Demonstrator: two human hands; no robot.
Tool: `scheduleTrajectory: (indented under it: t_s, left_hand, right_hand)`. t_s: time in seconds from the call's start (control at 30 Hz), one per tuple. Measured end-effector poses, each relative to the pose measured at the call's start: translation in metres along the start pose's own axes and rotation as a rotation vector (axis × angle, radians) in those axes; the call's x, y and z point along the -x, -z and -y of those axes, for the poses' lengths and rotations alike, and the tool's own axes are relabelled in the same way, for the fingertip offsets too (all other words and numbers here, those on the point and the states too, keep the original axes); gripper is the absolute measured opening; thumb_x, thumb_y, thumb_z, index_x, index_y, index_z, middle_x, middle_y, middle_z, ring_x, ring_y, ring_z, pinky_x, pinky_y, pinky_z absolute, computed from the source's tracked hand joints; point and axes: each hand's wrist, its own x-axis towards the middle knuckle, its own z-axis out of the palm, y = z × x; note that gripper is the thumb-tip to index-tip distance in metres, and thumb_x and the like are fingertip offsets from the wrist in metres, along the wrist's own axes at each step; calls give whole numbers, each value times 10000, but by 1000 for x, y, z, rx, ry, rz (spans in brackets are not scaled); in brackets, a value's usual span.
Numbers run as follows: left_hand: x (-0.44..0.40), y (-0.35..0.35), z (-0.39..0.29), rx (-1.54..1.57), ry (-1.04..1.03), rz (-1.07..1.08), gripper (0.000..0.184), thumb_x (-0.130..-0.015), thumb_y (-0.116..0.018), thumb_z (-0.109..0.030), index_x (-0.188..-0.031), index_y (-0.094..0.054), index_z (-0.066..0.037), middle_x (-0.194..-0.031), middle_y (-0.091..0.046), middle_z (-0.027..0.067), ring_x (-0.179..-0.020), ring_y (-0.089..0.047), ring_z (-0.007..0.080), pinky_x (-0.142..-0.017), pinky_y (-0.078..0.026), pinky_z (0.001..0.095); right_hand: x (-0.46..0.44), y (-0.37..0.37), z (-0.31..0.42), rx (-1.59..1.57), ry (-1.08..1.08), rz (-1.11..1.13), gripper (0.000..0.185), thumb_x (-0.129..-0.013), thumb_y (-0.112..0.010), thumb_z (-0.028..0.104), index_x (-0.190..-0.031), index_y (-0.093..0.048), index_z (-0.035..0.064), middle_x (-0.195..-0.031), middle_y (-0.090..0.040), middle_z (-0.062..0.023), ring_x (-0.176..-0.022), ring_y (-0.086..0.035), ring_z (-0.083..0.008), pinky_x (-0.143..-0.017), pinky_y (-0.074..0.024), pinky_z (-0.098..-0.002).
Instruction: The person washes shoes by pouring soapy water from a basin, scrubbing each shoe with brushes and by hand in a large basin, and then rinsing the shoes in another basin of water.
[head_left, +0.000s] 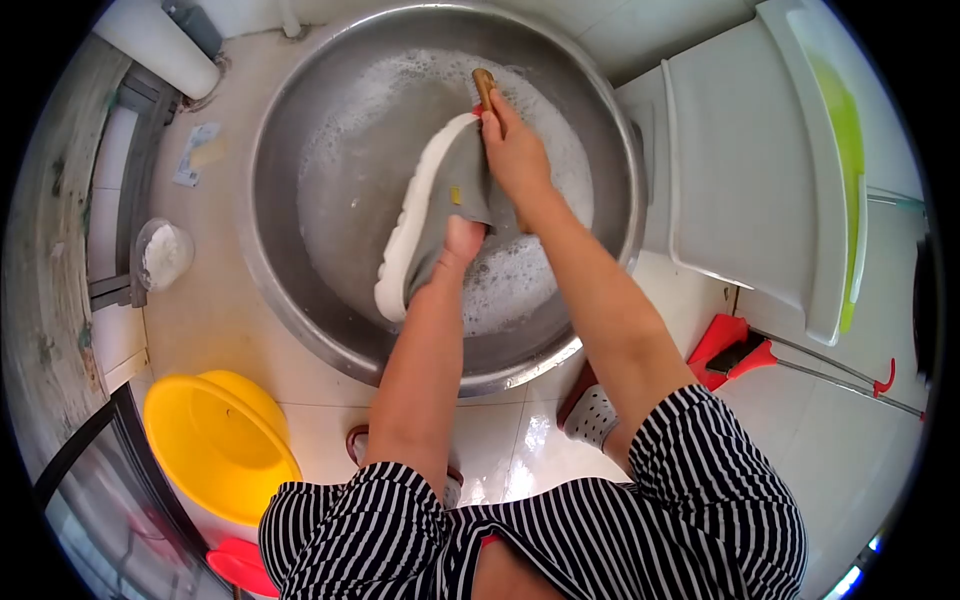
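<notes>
A grey shoe with a thick white sole is tilted on its side, toe up, over the soapy water in a large metal basin. My left hand is pushed into its opening and holds it; the fingers are hidden inside. A small yellow tag shows on the shoe's side. My right hand is closed round a brush with a brown wooden handle, at the toe of the shoe. Something red shows by the toe, and the bristles are hidden from view.
At lower left stands a yellow basin, with a red basin below it. A clear cup of white stuff is left of the metal basin. On the right are a white appliance and a red dustpan and brush.
</notes>
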Motion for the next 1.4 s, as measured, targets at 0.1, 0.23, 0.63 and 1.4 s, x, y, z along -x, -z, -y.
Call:
scheduleTrajectory:
  t_s: [0.1, 0.23, 0.63, 1.4]
  left_hand:
    - [-2, 3, -24, 174, 107, -90, 505, -977, -393, -380, -1399, -360, -105, -1396, -422, 59, -1257, -418, 218, -1074, -327, 367]
    - [-7, 32, -29, 320, 109, -65, 461, -959, -407, -418, -1286, -464, -99, -1260, -513, 55, -1202, -462, 219, -1035, -374, 401]
    - [-12, 49, -25, 624, 80, 272, 471, -961, -376, -400, -1271, -484, -62, -1275, -520, 97, -1146, -504, 245, -1006, -407, 374]
    - [-16, 15, -38, 333, 33, -290, 394, -972, -397, -322, -1250, -508, -66, -1255, -538, 70, -1146, -504, 218, -990, -409, 346]
  right_hand:
    - [73, 5, 16, 4, 90, 137, 406, -942, -441, 358, -1343, -454, 299, -883, -658, -204, -850, -628, -391, -761, -488, -456]
    - [79, 16, 29, 177, 162, 389, 426, -938, -480, 333, -1354, -459, 243, -1026, -645, -206, -904, -630, -392, -801, -492, -420]
    - [100, 21, 12, 181, 272, 290, 472, -902, -540, 336, -1361, -427, 335, -697, -646, -149, -624, -638, -354, -619, -511, -468]
    - [64, -2, 8, 138, 236, 293, 371, -930, -484, 367, -1301, -485, 345, -806, -664, -146, -737, -645, -348, -675, -502, -437]
